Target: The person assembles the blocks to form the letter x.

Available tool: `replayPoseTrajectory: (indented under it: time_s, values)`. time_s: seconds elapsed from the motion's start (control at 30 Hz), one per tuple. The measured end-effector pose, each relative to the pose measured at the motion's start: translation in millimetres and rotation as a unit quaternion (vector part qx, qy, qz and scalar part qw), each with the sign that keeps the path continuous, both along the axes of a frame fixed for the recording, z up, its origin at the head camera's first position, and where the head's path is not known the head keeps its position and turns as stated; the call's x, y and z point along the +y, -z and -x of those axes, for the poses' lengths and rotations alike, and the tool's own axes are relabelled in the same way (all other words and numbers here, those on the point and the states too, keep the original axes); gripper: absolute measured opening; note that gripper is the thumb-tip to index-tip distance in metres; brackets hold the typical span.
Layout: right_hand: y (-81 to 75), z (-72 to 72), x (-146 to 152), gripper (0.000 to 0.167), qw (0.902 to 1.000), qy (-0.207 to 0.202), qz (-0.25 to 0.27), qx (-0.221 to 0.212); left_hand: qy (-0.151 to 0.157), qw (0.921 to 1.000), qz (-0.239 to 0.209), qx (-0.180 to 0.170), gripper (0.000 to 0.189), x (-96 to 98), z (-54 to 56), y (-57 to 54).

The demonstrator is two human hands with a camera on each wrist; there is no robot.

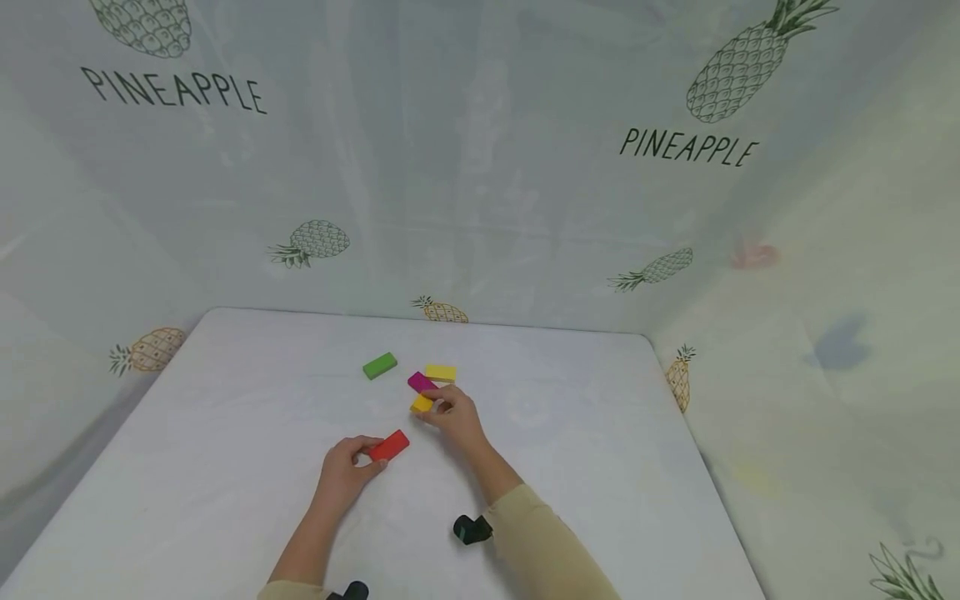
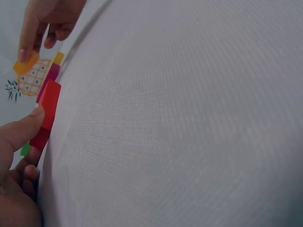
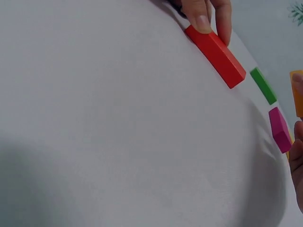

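A red block [image 1: 390, 446] is pinched between the thumb and fingers of my left hand [image 1: 351, 468], low over the white table. My right hand [image 1: 456, 418] pinches an orange-yellow block [image 1: 422, 404], which is lifted off the tabletop in the left wrist view. Just beyond the right fingers lies a magenta block [image 1: 422, 382], with a yellow block [image 1: 441, 372] beside it. To their left is a green block [image 1: 380, 365], apart from the others. In the right wrist view the red block [image 3: 218, 56] slants down from the left fingers [image 3: 201, 19].
The blocks are on a white-covered table [image 1: 585, 433] with rounded far corners. Behind and around it hangs a pale curtain [image 1: 480, 167] printed with pineapples. A black device [image 1: 472, 529] sits at the right wrist, and another [image 1: 352, 591] at the left.
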State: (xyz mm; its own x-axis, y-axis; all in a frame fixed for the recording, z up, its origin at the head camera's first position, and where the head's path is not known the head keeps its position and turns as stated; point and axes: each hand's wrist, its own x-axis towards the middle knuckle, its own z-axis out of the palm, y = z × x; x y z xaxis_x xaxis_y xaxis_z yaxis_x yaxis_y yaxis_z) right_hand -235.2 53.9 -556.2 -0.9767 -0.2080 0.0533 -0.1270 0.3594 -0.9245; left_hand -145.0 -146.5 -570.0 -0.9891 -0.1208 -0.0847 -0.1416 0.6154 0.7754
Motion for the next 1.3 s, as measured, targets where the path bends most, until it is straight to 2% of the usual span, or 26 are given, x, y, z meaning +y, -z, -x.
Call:
replayPoseTrajectory:
  time_s: [0.73,1.3]
  values:
    - [22.8,-28.3,-12,0.033,0.9975,0.043,0.056,0.004,0.002,1.0,-0.006,0.003,0.037,-0.5,1.2,0.8]
    - [30.0,-28.7,-12,0.035,0.9977,0.039,-0.029,0.047,-0.005,1.0,-0.003,-0.001,0.038,1.5,-0.8,-2.9]
